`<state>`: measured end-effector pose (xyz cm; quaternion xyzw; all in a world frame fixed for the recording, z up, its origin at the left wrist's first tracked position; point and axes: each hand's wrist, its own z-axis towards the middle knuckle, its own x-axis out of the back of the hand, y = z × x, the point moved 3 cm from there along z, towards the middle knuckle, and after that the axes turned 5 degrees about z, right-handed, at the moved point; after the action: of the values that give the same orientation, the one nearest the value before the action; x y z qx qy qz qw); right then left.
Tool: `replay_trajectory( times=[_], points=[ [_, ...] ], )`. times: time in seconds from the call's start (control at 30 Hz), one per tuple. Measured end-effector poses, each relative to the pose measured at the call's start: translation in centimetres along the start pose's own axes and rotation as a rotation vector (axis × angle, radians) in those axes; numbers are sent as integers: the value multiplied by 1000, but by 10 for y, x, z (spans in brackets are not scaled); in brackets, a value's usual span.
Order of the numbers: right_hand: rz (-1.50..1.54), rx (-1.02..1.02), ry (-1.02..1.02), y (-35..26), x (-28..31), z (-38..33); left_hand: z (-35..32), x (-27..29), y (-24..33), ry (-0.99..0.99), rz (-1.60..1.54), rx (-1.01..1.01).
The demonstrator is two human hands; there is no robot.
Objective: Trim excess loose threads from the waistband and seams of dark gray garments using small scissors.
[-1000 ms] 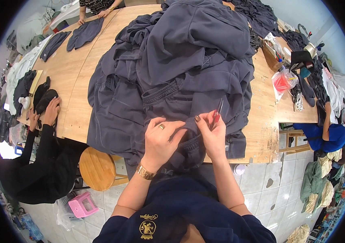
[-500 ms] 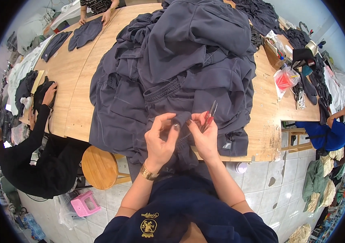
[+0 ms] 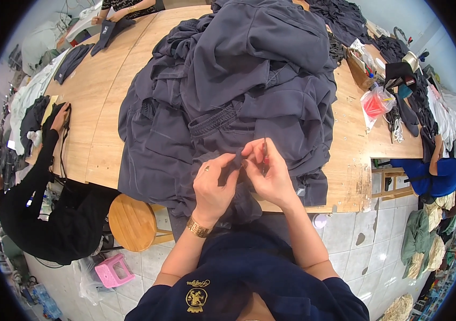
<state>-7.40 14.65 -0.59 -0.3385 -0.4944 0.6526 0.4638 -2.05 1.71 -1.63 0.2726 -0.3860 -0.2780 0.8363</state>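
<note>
A big heap of dark grey garments [image 3: 260,43] fills the table in front of me, with a gathered elastic waistband [image 3: 214,120] showing in its middle. At the near side of the heap, my left hand [image 3: 214,184] pinches the edge of a dark grey garment [image 3: 246,200] between thumb and fingers. My right hand [image 3: 270,176] is close beside it, thumb and fingertips at the same bit of cloth. Small thread snips [image 3: 266,155] with red on the handle are held in my right hand, blades pointing away from me. My fingers partly hide the pinched cloth.
A co-worker in black [image 3: 46,214] sits at left near a wooden stool [image 3: 131,222] and a pink plastic stool [image 3: 114,270]. Another person's hands [image 3: 115,15] handle a garment at far left. A bag with red contents [image 3: 376,104] lies at right. A person in blue [image 3: 426,176] sits beyond.
My right hand has turned and moved slightly up, so the snips stand more upright. My hands are closer together. The far-left person has folded or lifted the garment there.
</note>
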Motion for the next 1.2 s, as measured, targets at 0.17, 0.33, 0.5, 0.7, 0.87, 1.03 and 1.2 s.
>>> replay_trajectory(
  times=[0.17, 0.33, 0.5, 0.7, 0.87, 1.03, 1.2],
  points=[
    [-108, -62, -117, -4, 1, 1, 2, 2, -1, -19, 56, -20],
    [138, -125, 38, 6, 10, -5, 3, -1, -4, -35, 16, 40],
    [-13, -127, -34, 7, 24, -15, 3, 0, -7, -3, 23, 37],
    [-492, -123, -136, 1, 19, -20, 3, 1, -9, 9, 26, 17],
    [-638, 33, -106, 6, 16, -20, 2, 0, -10, 0, 20, -3],
    [-627, -24, -142, 5, 15, -17, 2, 1, -10, 3, 31, -17],
    [-619, -62, -173, 5, 16, -15, 4, 2, -6, 5, 50, -43]
  ],
)
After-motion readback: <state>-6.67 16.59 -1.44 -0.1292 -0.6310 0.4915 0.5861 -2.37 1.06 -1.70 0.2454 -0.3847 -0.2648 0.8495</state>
